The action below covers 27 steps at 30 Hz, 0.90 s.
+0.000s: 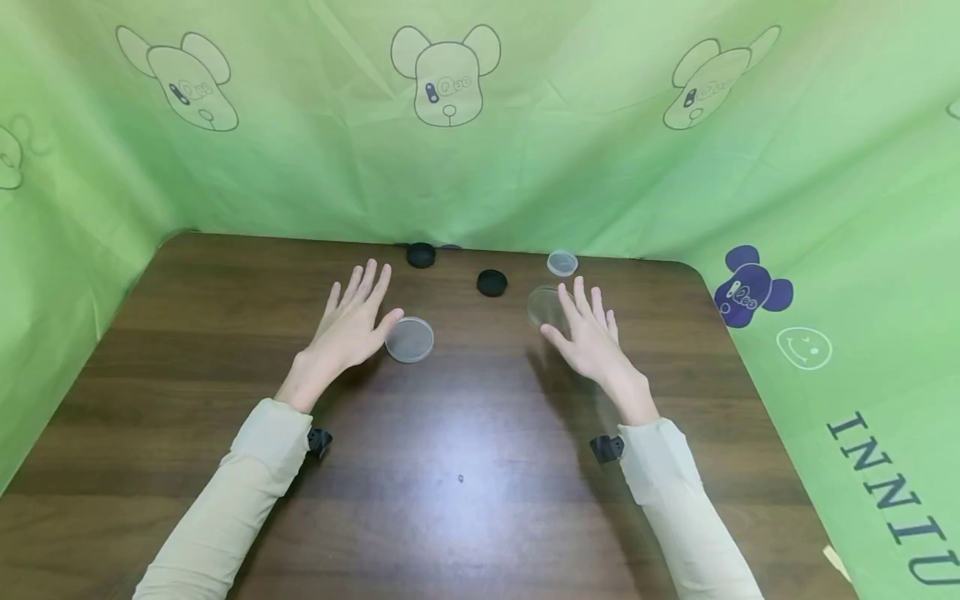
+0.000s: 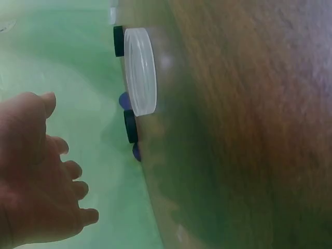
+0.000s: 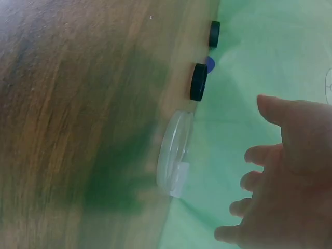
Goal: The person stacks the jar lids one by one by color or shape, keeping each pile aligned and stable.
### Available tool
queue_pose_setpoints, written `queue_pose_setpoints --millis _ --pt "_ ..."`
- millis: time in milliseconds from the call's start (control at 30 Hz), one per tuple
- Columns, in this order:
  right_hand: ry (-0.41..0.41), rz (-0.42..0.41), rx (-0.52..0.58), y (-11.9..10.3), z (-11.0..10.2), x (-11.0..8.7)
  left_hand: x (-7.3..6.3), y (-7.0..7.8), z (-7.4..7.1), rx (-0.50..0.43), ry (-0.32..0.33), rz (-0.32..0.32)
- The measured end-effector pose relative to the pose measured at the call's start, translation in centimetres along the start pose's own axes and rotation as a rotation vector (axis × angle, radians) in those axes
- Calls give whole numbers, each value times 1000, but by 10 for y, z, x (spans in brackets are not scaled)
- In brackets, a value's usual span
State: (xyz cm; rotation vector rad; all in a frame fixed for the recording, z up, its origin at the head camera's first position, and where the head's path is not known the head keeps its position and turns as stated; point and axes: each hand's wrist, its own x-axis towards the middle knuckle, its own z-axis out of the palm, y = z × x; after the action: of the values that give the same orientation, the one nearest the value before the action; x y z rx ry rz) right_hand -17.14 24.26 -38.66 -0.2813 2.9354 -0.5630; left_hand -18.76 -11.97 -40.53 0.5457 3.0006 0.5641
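Observation:
My left hand (image 1: 347, 327) hovers over the table with straight, spread fingers and holds nothing. Its thumb overlaps the edge of a clear round dish, like a petri dish (image 1: 411, 342), in the head view. Over on the right, my right hand (image 1: 594, 343) also hangs with its fingers extended and nothing in it. Below its fingertips lies a second clear round dish (image 1: 542, 307), partly hidden by them. The left wrist view shows the first dish (image 2: 141, 72) lying flat, away from the fingers. In the right wrist view, the second dish (image 3: 174, 150) is likewise apart from the hand.
Two black round lids (image 1: 492, 283) lie towards the back of the brown wooden table (image 1: 465, 533). A smaller clear round piece (image 1: 562, 263) sits near the back edge, behind the right dish. Green printed cloth (image 1: 315, 167) encloses the back and sides.

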Motion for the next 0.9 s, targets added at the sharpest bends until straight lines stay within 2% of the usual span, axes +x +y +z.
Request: queue_pose_setpoints --millis 233,567,800,900 --pt "-30 -5 50 4 1 3 3 6 8 -27 39 91" --pt "-41 -54 86 14 2 5 4 22 17 -80 19 125" --pt "-50 -87 191 20 0 5 12 36 23 -155 44 235" --pt "-48 -108 217 22 -1 7 16 44 27 -184 40 260"
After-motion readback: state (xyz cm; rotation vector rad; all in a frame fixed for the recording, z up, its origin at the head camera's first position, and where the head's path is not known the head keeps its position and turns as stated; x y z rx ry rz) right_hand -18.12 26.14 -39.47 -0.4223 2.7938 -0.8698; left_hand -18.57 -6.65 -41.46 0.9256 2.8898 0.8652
